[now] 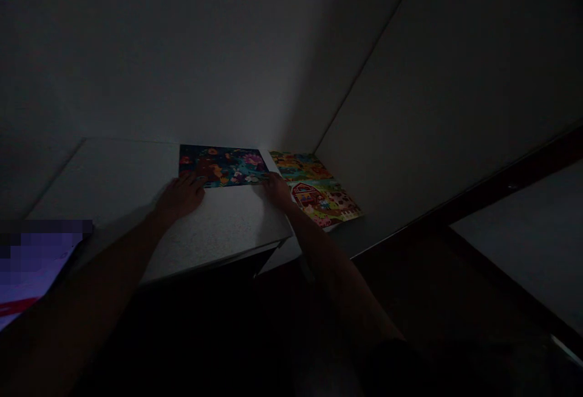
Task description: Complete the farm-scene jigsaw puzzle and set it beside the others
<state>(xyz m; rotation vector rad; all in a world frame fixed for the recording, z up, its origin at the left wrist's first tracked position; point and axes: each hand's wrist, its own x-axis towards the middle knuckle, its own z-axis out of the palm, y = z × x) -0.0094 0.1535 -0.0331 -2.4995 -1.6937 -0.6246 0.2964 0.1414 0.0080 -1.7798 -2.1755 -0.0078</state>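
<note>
A dark blue sheet printed with colourful cartoon animals and plants [223,163] lies flat on a white tabletop [122,172], close to the wall. My left hand [182,195] rests palm down at its lower left corner, fingers stretched out and touching the edge. At the lower right corner is my right hand [277,190], its fingertips on the sheet's edge and the fingers extended. The light is dim, so fine finger detail is hard to make out.
Right of the table, a farm picture sheet [319,200] and another colourful animal sheet [303,166] lie on a lower surface by the wall corner. A lit screen [36,263] stands at the left. Below the table's front edge it is very dark.
</note>
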